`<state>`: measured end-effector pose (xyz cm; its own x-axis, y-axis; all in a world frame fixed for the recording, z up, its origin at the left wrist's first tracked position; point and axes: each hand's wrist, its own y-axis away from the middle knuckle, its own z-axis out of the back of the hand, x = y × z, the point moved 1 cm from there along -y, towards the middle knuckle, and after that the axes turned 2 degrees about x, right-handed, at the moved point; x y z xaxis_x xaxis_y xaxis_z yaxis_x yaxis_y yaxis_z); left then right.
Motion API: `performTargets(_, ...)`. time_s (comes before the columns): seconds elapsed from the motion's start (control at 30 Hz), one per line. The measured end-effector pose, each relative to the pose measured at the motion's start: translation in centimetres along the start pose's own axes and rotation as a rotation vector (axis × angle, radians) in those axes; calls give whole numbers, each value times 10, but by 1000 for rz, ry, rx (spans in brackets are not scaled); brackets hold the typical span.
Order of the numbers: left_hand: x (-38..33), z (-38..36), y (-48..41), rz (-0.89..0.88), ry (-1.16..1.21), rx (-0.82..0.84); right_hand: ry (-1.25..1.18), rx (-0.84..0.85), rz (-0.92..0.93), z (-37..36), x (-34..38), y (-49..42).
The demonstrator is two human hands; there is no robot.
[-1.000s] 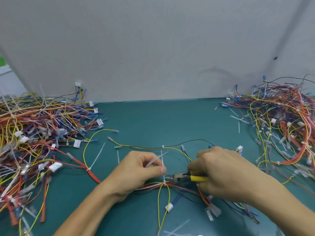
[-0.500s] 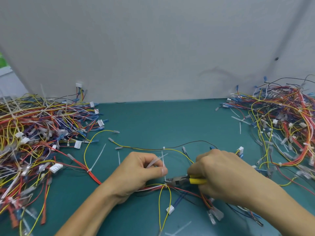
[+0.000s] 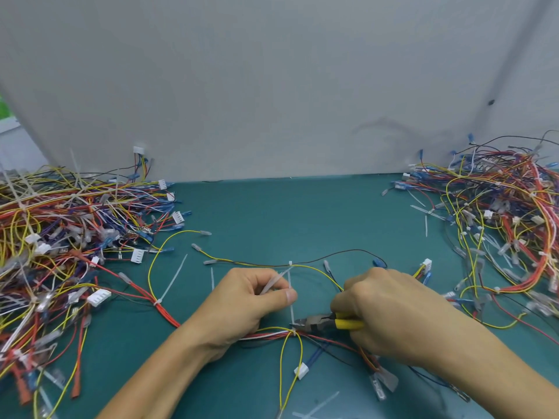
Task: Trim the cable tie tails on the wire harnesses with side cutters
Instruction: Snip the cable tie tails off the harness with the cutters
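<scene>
- Yellow-handled side cutters [image 3: 325, 323] sit in the right hand [image 3: 390, 313], fingers wrapped round the grips. Jaws point left, nearly closed, tips at the base of a white tie tail [image 3: 291, 309], just above the wire bundle.
- Curled left hand [image 3: 248, 300]: thumb + forefinger seem to pinch that tail partway up, keeping it upright. A pale strip [image 3: 272, 284] is also tucked in the fingers, prob. a cut-off piece.
- Under both hands the harness [image 3: 266, 336] lies on the green mat [image 3: 287, 213]: red/white/yellow wires, tied at the spot where the tail rises.
- Further left on what looks like the same harness, a second tail [image 3: 172, 282] sticks out long from the red wires, uncut.
- Loose offcuts [image 3: 317, 406] lie on the mat at the near edge.
- Far left, the left pile [image 3: 60, 231] has long tails poking up, so it looks like the to-do stack, and it's big.
- Opposite, the right pile [image 3: 499, 222] shows mostly short ties, so prob. the done stack, similar in bulk.
- Progress, my read: mid-job. Cut on this tail is set up, can't tell if it's through yet. Then at least one more tail on this harness, plus the whole left pile.
</scene>
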<state>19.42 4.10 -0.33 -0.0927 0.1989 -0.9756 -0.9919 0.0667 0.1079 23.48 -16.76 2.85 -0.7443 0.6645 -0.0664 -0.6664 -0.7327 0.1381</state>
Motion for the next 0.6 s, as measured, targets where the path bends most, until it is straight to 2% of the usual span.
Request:
performTargets(0.37,0,-3,0,8,-19,-40,152,22,-22,2,8,0)
performTargets(0.6,-14,-2,-3,-3,317,-163,89,9,-54,6,6,2)
